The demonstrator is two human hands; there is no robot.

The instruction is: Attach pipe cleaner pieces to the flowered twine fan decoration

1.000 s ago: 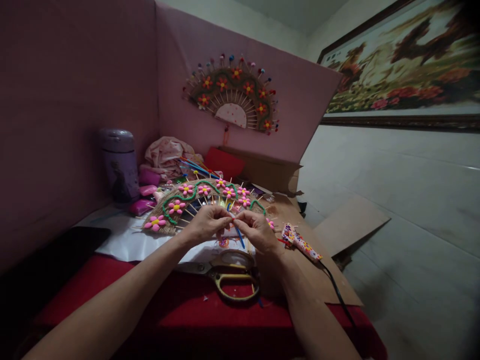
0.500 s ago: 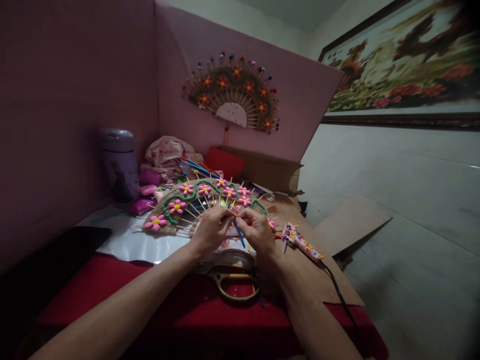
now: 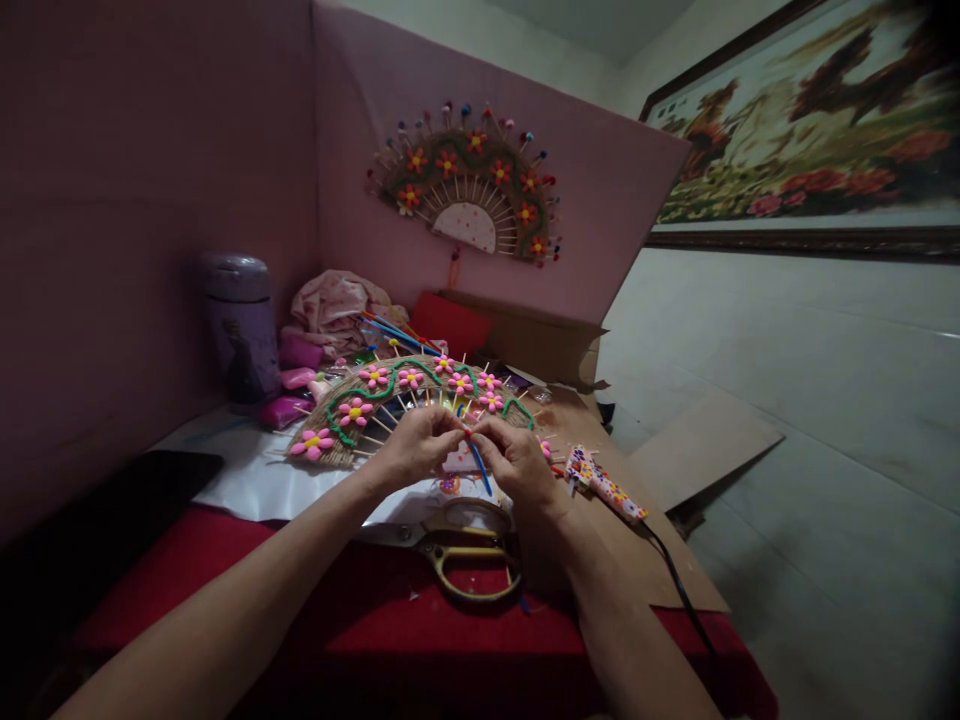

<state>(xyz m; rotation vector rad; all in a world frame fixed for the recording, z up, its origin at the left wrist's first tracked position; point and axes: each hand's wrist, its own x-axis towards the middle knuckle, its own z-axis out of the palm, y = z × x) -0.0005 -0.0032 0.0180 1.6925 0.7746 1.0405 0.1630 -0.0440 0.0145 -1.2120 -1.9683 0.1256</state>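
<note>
My left hand (image 3: 426, 442) and my right hand (image 3: 517, 462) meet fingertip to fingertip in front of the fan, both closed in a pinch. Between them is a blue pipe cleaner (image 3: 481, 470), its lower end hanging below my fingers. A small red bit (image 3: 468, 433) shows at the pinch point, where the fingers hide most of it. Behind my hands lies a twine-covered fan (image 3: 390, 372) with wooden sticks, pink flowers and a green wavy strand. Scissors (image 3: 442, 555) with large gold-coloured handles lie below my hands.
On the right a flower-patterned glue gun (image 3: 604, 485) with a black cord rests on cardboard (image 3: 637, 560). A purple tumbler (image 3: 241, 335), pink packets (image 3: 285, 410) and more pipe cleaners (image 3: 401, 332) stand or lie behind. A finished-looking fan (image 3: 465, 185) hangs on the pink board.
My left hand has shifted slightly, and a red bit now shows between the fingertips. The blue pipe cleaner stays between my hands. More of the scissors is visible.
</note>
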